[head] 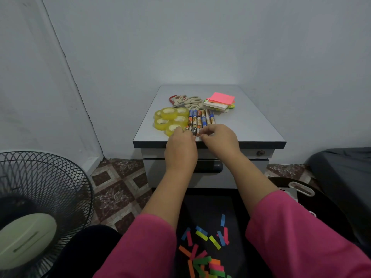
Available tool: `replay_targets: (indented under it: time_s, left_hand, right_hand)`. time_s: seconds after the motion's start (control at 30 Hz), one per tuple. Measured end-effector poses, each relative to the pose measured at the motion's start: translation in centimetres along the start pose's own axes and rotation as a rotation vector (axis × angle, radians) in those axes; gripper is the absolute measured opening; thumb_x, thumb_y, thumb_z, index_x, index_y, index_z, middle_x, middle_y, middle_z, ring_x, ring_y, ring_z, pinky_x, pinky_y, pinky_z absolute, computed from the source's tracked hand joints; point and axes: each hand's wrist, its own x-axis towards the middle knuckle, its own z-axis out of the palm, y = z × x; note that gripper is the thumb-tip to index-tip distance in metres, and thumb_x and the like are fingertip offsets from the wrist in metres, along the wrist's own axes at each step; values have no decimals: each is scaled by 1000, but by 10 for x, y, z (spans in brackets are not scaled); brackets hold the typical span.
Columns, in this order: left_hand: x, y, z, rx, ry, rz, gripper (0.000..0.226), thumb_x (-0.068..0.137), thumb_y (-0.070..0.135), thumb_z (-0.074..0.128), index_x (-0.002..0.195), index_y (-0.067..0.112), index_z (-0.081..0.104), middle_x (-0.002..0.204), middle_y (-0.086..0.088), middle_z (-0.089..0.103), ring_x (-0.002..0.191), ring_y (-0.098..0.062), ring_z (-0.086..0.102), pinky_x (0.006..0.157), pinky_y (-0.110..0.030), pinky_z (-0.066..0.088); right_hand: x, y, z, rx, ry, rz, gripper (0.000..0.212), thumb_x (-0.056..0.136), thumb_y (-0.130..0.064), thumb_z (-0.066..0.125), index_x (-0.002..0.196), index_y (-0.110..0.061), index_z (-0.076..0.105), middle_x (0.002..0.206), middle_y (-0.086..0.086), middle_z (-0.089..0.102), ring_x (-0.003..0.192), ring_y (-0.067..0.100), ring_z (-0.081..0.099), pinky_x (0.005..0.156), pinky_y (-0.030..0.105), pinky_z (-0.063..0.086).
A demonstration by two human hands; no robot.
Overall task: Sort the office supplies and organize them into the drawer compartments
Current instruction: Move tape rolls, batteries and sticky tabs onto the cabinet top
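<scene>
Left hand (181,142) and right hand (217,137): close together, fingers curled at near batteries (200,121); grip unclear. Batteries lie lengthwise away from the hands. Drawer (206,171) closed below.

Cabinet top (251,121), inventory by kind:

- Tape rolls (170,120): six, yellow-tinted, clustered near the left edge.
- Scissors (187,101): apparently three pairs, overlapping near the back edge; exact count uncertain.
- Batteries (200,121): about twelve visible, in rows at the front centre; some are covered by fingers.
- Sticky-note pads (219,101): one stack of several pads; individual count indeterminable.
</scene>
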Motion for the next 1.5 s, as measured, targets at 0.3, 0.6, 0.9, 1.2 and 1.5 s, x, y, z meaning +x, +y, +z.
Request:
replay_targets:
  time_s: [0.3, 0.6, 0.9, 1.2, 1.5]
  left_hand:
    - [-7, -8, -5, -23, -39, 93, 26, 99, 21, 48, 95, 4, 67, 91, -1, 44, 83, -18, 47, 65, -30, 37]
    - [-73, -35, -4, -120, -193, 196, 39, 96, 13, 49, 135, 17, 53, 142, -3, 46, 128, -20, 40, 102, -31, 37]
    - [-144, -83, 54, 254, -995, 86, 38, 91, 27, 55, 127, 17, 53, 127, -11, 53, 117, -30, 49, 93, -39, 45]
    - [-192, -103, 87, 452, -1481, -55, 57, 88, 36, 65, 135, 9, 47, 135, -10, 52, 122, -26, 51, 102, -38, 43]
    - [-213, -89, 122, 500, -1378, 71, 36, 95, 24, 55, 126, 7, 54, 130, -11, 54, 118, -28, 52, 94, -38, 44]
  right_hand:
    - [-8, 2, -1, 113, 12, 3, 23, 91, -16, 58, 113, -17, 67, 115, 0, 65, 98, 11, 57, 79, 22, 44]
    - [-84, 41, 1, 372, 39, -187, 37, 91, -1, 55, 120, -23, 63, 121, -22, 49, 111, -12, 46, 90, 2, 38]
    - [-161, 137, 79, 0, -355, 310, 24, 89, -14, 60, 113, -17, 65, 115, 2, 64, 103, 14, 60, 83, 22, 47]
    - [-196, 177, 99, -581, -1027, 479, 49, 89, -24, 59, 136, -19, 48, 138, 8, 50, 125, 26, 49, 104, 38, 42]
    - [-200, 182, 125, -552, -955, 435, 42, 93, -25, 57, 133, -14, 48, 135, 6, 51, 123, 21, 50, 100, 33, 41]
